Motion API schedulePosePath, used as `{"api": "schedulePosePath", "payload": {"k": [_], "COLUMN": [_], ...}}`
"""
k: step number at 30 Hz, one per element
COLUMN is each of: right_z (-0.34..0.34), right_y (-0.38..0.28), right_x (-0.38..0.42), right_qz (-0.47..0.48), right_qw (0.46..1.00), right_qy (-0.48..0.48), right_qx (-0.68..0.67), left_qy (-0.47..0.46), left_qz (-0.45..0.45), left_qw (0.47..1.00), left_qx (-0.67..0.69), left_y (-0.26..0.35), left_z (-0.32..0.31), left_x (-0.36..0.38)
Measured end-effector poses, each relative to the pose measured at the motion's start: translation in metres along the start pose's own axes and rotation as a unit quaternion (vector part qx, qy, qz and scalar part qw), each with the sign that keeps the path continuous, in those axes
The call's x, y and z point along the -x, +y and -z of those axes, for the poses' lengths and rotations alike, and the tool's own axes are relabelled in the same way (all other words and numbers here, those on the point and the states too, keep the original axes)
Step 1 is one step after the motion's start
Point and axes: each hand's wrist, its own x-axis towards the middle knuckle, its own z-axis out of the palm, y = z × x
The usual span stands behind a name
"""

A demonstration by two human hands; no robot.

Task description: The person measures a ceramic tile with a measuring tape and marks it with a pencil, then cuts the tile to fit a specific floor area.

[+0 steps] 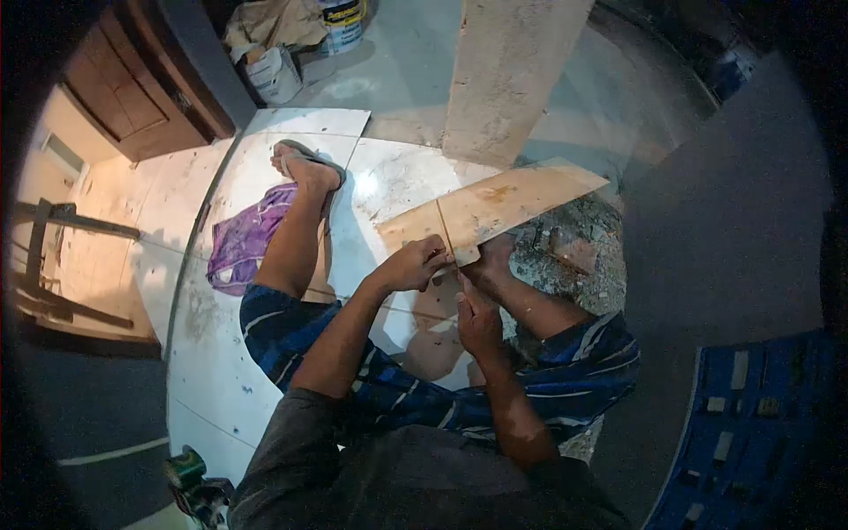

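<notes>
A long tan board (521, 200) with a pointed right end lies slantwise over the white tiled floor, and a dark line crosses it near its left part. At its lower edge, by that line, my left hand (415, 265) is closed, its fingers bent together at the board's edge. Just below and to the right, my right hand (478, 320) is closed too, its fingertips close to the same edge. What either hand grips is too small to make out. My right foot is partly hidden under the board.
Rubble (574, 243) lies to the right beside a concrete pillar (508, 79). A purple cloth (252, 238) is on the floor at left. Behind are a bucket (343, 26) and sacks (274, 75). A green roll (185, 468) and a tool stand at lower left.
</notes>
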Motion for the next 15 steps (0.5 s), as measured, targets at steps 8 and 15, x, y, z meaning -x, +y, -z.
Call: {"api": "schedulePosePath", "payload": {"k": [8, 15], "right_z": [0.002, 0.006], "right_y": [-0.001, -0.009], "right_x": [0.007, 0.001], "right_qz": [0.016, 0.026], "right_qw": [0.997, 0.986], "right_qy": [0.011, 0.046], "right_qx": [0.081, 0.161], "left_qy": [0.022, 0.030], "left_qz": [-0.043, -0.056], "left_qw": [0.998, 0.997], "left_qx": [0.036, -0.047], "left_y": [-0.004, -0.006], "left_z": [-0.006, -0.010], "left_x": [0.003, 0.002]}}
